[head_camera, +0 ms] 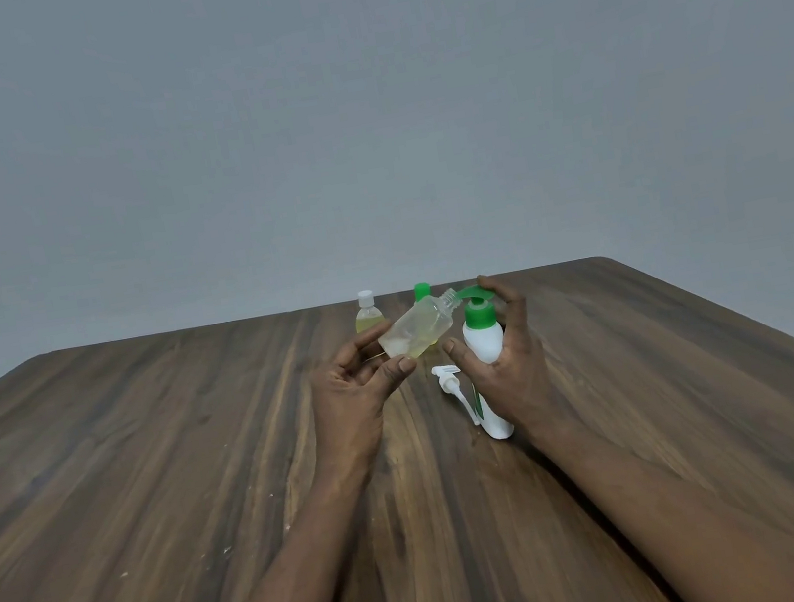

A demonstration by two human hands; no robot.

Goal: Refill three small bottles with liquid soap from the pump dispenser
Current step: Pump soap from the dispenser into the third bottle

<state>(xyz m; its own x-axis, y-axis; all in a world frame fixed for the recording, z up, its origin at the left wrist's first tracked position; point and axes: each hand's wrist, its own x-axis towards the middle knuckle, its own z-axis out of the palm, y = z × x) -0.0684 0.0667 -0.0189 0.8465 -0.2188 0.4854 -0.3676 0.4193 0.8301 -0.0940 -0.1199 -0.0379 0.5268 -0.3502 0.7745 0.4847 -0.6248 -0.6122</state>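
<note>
Two capped ones, a white-topped bottle point(368, 318) and a green-topped bottle point(421, 291), stand far back on the streaky wood-grain table point(151, 470). My left hand point(351, 386) pinches the clear bottle point(415, 331), tilted, with its bare threaded neck at the green spout of the smooth white pump dispenser point(483, 339). My right hand point(513, 360) wraps the dispenser with one finger atop the pump, and a white plastic pump piece point(452, 385) lies just beside it.
</note>
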